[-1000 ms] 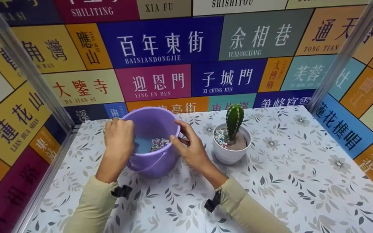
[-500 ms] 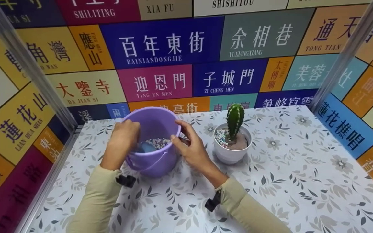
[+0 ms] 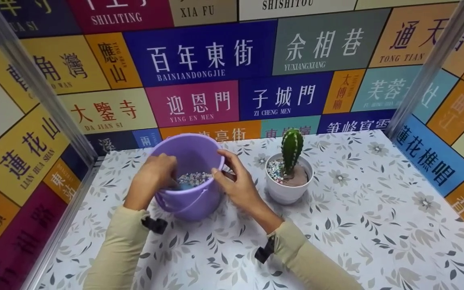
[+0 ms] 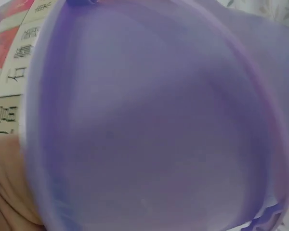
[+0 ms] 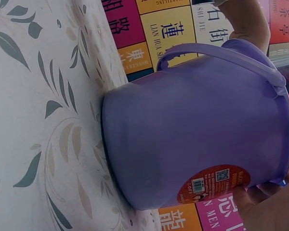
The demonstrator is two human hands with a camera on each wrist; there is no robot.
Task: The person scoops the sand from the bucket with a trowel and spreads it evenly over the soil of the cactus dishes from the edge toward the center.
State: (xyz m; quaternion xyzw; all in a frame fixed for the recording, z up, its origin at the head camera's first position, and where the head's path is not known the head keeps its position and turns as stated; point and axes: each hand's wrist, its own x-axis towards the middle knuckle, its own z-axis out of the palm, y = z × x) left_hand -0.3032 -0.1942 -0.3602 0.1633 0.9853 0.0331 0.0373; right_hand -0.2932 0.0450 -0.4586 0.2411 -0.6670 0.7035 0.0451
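Multiple coloured panels (image 3: 199,52) with printed lettering form the back and side walls. Before them we find the table (image 3: 216,257), covered in a leaf-and-flower pattern. Two pale sleeves (image 3: 113,249) extend over it from the near side, each with a black device (image 3: 154,224) at the wrist. We locate the purple bucket (image 3: 204,205) upright on the table, left of centre, its carrying handle (image 5: 216,51) lowered toward the near side. The white pot (image 3: 286,194) stands to the bucket's right, apart from it, and contains an upright cactus (image 3: 292,151). We note the right hand (image 3: 236,179) at the bucket's right side: thumb and bent fingers, set apart, hold it at the rim. We observe the left hand (image 3: 155,171) reaching over the left rim, fingers curled on the blue scoop (image 3: 184,186); the exact contact is hidden. One red label (image 5: 213,184) marks the bucket's outer wall. Small multicoloured beads (image 3: 195,178) lie inside, beside the scoop.
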